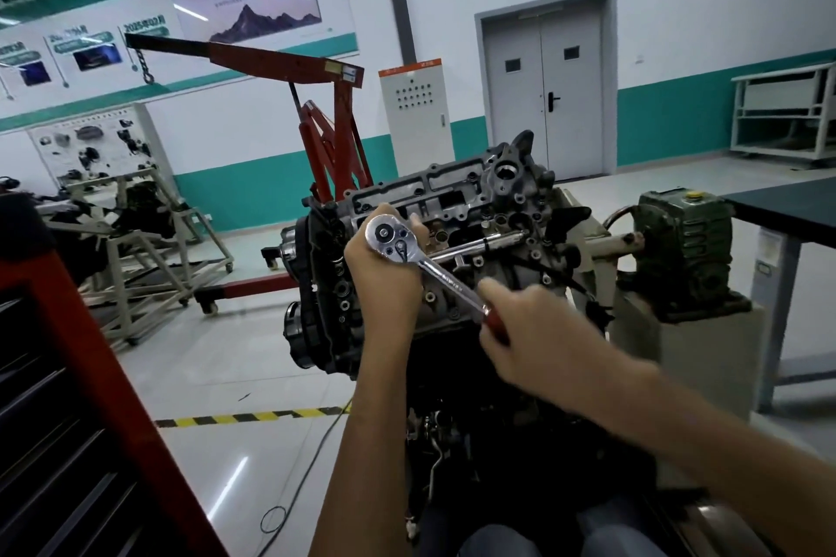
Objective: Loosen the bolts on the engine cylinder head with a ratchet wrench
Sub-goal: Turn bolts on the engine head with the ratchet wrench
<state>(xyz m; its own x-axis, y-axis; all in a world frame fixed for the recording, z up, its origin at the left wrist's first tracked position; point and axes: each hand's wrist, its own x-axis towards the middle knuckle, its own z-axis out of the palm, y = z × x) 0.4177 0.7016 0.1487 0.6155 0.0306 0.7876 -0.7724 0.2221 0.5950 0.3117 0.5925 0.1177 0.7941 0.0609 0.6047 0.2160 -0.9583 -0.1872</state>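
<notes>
Pale workshop floor (253, 375) lies below. Nearest, the right hand (529, 330) has its fingers clamped on the red grip of the ratchet wrench (434, 271). The left hand (384, 267) curls round the wrench's head, steadying it. An extension bar (479, 245) runs on into the cylinder head (452, 190), where the bolt is hidden. The step looks like breaking that bolt loose, and next comes a firm handle swing with the head kept square. A red hoist (334, 136) stands behind.

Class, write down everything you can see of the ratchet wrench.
The ratchet wrench is polished chrome with a round head, a small switch lever and a red grip. An extension bar runs from its head into the cylinder head. The left hand cups the head; the right hand grips the handle, which slants down-right.
</notes>
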